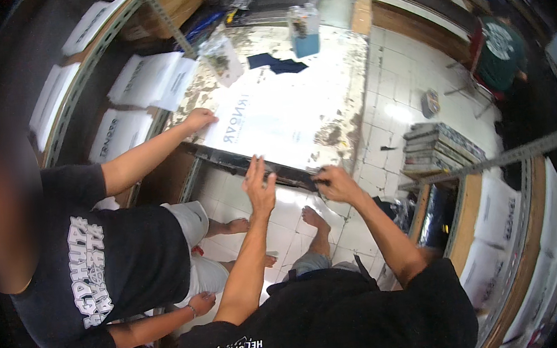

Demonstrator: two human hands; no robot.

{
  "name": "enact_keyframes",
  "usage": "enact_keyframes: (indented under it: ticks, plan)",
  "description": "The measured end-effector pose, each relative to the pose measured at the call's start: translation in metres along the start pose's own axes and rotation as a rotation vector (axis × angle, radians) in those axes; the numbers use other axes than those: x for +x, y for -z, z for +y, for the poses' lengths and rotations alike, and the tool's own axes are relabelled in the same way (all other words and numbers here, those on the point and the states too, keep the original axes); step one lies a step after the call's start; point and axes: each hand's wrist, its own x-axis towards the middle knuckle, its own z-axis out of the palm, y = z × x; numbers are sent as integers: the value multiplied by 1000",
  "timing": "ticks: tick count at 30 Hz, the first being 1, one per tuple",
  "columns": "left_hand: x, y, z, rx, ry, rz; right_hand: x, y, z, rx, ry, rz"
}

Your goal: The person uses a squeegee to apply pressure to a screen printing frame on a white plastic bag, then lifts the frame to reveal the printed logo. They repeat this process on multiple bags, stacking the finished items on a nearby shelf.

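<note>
A white sheet point(274, 124) with grey-blue lettering lies flat on a worn, paint-flecked table point(334, 91). Just off the table's near edge, my left hand point(259, 184) has its fingers stretched out, touching or nearly touching that edge. My right hand point(336, 184) is curled closed at the near right corner, beside the dark strip point(237, 162) along the front edge. What its fingers hold, if anything, is hidden. From the left, a co-worker's hand point(201, 119) rests by the sheet's left edge.
On the table stand a blue-filled container point(305, 34) and a whitish container point(223, 62), with dark blue cloth point(276, 63) between. Shelves with white printed sheets flank both sides. Stacked frames point(437, 146) and a chair stand on the tiled floor. The co-worker stands close at left.
</note>
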Motion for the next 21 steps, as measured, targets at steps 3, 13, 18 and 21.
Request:
enact_keyframes:
  ticks: [3,13,18,21]
  plan:
    - [-60,-10,-18,-103,-8,31,-127,15,-17,211,-419,42]
    - [-235,-35,-38,66,610,-1259,-518,-81,-92,212,-1447,790]
    - [-204,-73,-72,212,611,-1422,-652,-260,-180,79,-1918,1103]
    - [-217,-97,-81,259,535,-1534,-652,-323,-251,253,-2144,1182]
